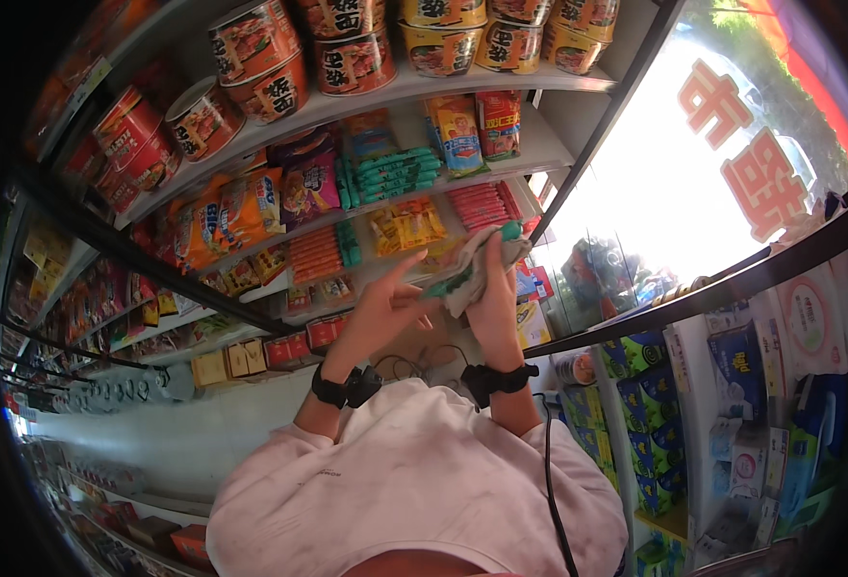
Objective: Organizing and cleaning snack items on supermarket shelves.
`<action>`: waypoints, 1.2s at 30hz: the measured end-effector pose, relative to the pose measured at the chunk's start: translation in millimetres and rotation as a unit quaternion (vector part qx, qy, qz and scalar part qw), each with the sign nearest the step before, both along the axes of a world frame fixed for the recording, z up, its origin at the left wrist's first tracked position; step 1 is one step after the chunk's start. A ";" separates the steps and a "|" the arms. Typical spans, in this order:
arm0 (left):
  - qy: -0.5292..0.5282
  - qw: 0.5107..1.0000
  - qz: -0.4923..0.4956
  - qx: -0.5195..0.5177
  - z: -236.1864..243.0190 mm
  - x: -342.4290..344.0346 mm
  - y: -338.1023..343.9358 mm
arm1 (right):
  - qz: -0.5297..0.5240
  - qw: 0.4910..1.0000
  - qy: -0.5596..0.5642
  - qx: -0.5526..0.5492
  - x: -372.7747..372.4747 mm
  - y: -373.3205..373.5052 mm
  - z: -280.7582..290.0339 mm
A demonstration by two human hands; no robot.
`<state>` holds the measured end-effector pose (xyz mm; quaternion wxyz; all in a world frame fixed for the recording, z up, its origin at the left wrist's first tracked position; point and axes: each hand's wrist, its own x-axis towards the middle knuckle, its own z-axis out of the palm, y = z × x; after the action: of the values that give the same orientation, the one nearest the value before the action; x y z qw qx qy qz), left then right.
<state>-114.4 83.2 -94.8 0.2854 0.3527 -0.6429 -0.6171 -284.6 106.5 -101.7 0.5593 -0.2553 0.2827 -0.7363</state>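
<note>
My right hand point(493, 313) is closed around a crumpled greyish-white cloth point(472, 279). Something green pokes out of it at two ends, much like the green-wrapped sticks on the shelf; most of it is hidden in the folds. Just left of the cloth, my left hand point(385, 313) has its fingers spread and holds nothing, the fingertips close to the cloth's edge. Ahead on the shelf lie a pile of green-wrapped sticks point(400, 173), pink-wrapped sticks point(481, 204), yellow packets point(407, 226) and orange-wrapped sticks point(325, 255).
Instant noodle tubs point(354, 62) line the upper shelf. Snack bags point(222, 219) fill the shelf to the left. A dark rail point(703, 296) runs along a bright window at right, above a rack of packaged goods point(650, 423). A black cable point(551, 471) hangs beside my right arm.
</note>
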 end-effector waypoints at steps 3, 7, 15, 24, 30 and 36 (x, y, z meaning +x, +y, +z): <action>0.006 1.000 0.002 0.011 -5.5 20.3 -3.4 | -0.054 0.998 -0.024 -0.035 3.7 -6.4 15.4; 0.000 0.999 -0.019 0.038 -13.1 53.3 -5.2 | -0.101 0.993 -0.001 -0.053 16.8 -18.7 6.5; 0.064 0.996 0.047 0.047 -23.4 91.8 0.3 | 0.014 0.984 0.175 0.001 105.6 -14.9 -18.7; -0.038 0.993 0.096 -0.065 -46.6 152.6 -9.5 | -0.010 0.970 0.220 0.106 142.1 -8.6 -40.6; 0.146 0.984 0.098 0.030 -47.8 179.3 -22.9 | 0.221 0.883 0.392 0.133 151.6 17.8 -36.6; 0.194 0.971 0.141 0.015 -66.3 189.1 -37.6 | 0.227 0.851 0.460 0.112 154.4 16.0 -37.7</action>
<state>74.8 45.6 -161.1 0.4835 0.3177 -0.5101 -0.6364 -130.2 122.5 -139.4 0.5418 -0.5575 0.5224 -0.3504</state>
